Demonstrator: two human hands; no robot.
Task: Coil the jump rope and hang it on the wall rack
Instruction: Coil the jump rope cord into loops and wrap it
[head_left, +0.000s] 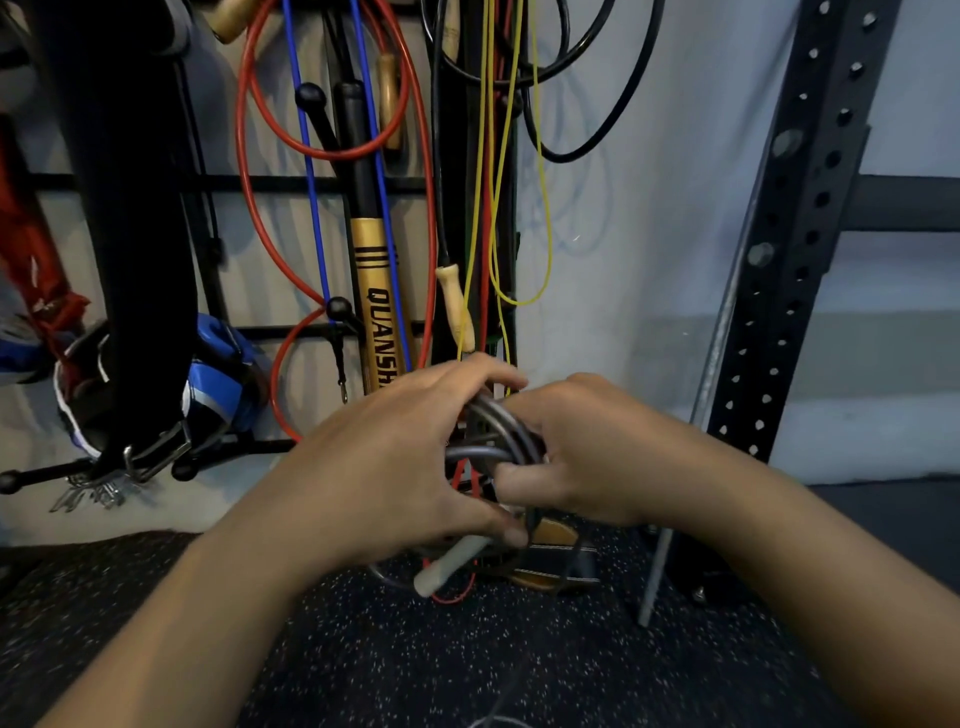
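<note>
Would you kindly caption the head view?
Both hands, left hand and right hand, bundle a dark jump rope below the wall rack.

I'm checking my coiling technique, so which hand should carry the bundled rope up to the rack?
Probably the right hand: its fingers already wrap the dark grey coiled jump rope, while the left hand steadies it near the pale handle.

Both hands meet mid-frame, fingers curled.
Left hand (400, 457) reaches in from the near left, thumb low; right hand (576, 457) comes from the near right, knuckles up, both clamped on the rope (493, 441).
</note>
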